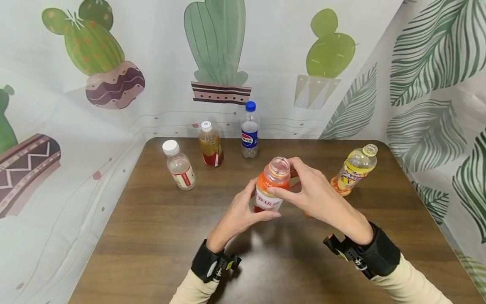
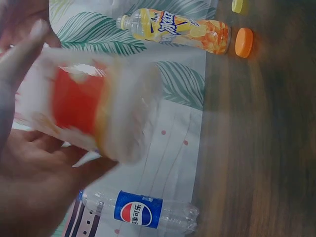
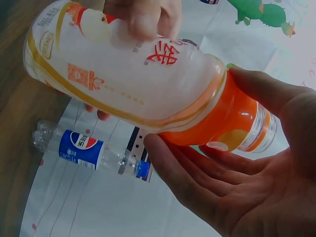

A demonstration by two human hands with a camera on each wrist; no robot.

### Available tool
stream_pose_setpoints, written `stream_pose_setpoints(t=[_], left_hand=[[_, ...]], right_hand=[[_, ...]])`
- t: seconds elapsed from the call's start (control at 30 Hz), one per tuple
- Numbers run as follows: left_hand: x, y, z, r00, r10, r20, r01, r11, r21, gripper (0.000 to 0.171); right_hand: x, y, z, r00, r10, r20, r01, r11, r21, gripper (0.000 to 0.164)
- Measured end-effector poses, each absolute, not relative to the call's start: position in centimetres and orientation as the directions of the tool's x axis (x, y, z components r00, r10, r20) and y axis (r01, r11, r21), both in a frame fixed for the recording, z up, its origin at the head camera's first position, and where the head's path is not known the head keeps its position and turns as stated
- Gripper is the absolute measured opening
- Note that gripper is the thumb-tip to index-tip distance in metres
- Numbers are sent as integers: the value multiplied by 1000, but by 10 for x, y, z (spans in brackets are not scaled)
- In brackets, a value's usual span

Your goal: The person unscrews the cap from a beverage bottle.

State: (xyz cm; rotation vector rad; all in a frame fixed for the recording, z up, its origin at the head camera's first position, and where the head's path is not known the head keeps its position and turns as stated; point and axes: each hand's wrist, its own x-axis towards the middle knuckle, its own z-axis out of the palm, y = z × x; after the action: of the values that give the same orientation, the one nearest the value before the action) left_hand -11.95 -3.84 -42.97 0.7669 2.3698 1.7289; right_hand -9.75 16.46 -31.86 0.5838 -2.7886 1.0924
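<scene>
Both hands hold a bottle with an orange neck wrap and white label (image 1: 270, 185) above the wooden table, its capless mouth up and tilted slightly away. My left hand (image 1: 239, 211) grips the lower body, thumb on the near side. Around the orange shoulder curl the thumb and fingers of my right hand (image 1: 313, 190). In the right wrist view, the bottle's white label (image 3: 113, 74) and clear threaded neck show. An orange cap (image 2: 244, 42) lies on the table, mostly behind the right hand in the head view, with a yellow cap (image 2: 237, 5) near it.
An uncapped iced tea bottle (image 1: 353, 169) stands at the right. Along the back are a white-capped clear bottle (image 1: 181, 169), a bottle with a yellow and red label (image 1: 211, 147) and a blue-capped cola bottle (image 1: 249, 137). A patterned cloth (image 1: 159, 55) hangs behind the table (image 1: 159, 245).
</scene>
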Motion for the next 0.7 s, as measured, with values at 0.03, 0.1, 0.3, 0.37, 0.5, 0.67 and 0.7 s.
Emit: stream_pose_setpoints(t=[0.03, 0.1, 0.3, 0.37, 0.5, 0.67, 0.7], left_hand=[[-120, -38, -430, -863, 467, 193, 328, 227, 917, 93], [-121, -37, -430, -859, 477, 187, 327, 229, 917, 103], [-123, -41, -433, -862, 452, 230, 361, 229, 904, 94], [-123, -43, -435, -861, 452, 233, 364, 227, 903, 87], [-123, -47, -436, -859, 459, 225, 358, 225, 906, 78], [-123, -51, -437, -854, 466, 232, 363, 216, 906, 72], [-123, -51, -437, -855, 465, 228, 361, 219, 906, 71]], right_hand=[[-98, 166, -318, -927, -310, 213, -373, 682, -629, 52], [-99, 169, -318, -934, -294, 201, -354, 701, -620, 53], [-107, 185, -319, -928, -235, 288, -362, 747, -558, 53], [-110, 191, -321, -916, -214, 340, -375, 759, -532, 52], [-120, 204, -328, -906, -165, 390, -362, 778, -513, 52], [-134, 220, -343, -936, -81, 343, -264, 805, -531, 55], [-137, 223, -347, -943, -63, 327, -240, 809, -536, 56]])
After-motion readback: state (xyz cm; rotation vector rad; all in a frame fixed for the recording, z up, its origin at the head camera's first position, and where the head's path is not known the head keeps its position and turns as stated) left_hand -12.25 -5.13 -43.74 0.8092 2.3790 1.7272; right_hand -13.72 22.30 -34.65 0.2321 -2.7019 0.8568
